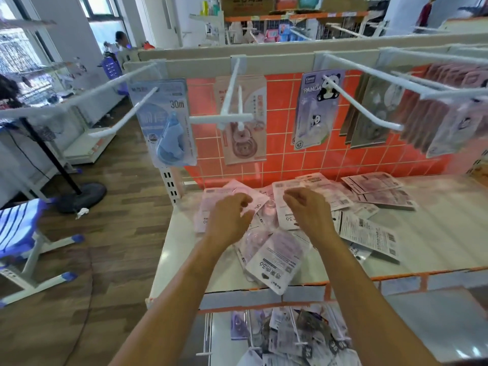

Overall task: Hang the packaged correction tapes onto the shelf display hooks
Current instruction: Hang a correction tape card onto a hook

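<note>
Both grips empty and loose, my left hand [229, 217] and right hand [307, 210] hover over pink carded correction-tape packs [330, 194] heaped mid white shelf [435, 220]; nudging the pale pack [277, 260] overhanging its front edge could drop it.

The white shelf [435, 233] is flat and wide. It has an orange strip [396, 277] along its front edge. An orange tiled wall [285, 159] stands at its back. Many flat packs of correction tape [369, 233] lie loose on the shelf in a messy pile, from the left side to the middle. Some lie on top of others. Most are pink or white, and many lie with the printed back side up. One white pack [277, 260] sticks out over the front edge. A small stack [385, 196] lies close to the wall. More packs [298, 336] show lower down, but it is hard to tell if they lie or hang.
</note>
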`<control>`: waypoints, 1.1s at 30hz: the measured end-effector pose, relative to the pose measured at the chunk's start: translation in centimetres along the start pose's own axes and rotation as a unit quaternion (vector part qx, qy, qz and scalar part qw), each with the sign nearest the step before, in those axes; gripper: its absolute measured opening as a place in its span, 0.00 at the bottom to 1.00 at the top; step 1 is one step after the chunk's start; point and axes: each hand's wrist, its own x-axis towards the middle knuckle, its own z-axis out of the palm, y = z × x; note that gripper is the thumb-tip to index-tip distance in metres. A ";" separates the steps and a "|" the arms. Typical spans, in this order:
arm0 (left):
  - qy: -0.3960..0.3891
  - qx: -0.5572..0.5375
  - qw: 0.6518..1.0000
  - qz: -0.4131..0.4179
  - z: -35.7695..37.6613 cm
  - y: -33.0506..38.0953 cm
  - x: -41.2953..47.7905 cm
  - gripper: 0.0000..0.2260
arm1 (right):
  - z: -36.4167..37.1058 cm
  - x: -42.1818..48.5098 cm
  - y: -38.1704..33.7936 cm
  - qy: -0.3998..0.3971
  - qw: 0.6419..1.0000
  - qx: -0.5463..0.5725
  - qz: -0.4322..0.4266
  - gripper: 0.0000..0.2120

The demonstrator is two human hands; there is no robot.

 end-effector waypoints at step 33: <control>-0.007 -0.328 0.938 -0.110 2.4 4.4 -6.4 0.12 | -4.2 -6.4 5.2 -0.002 0.967 0.253 -0.009 0.15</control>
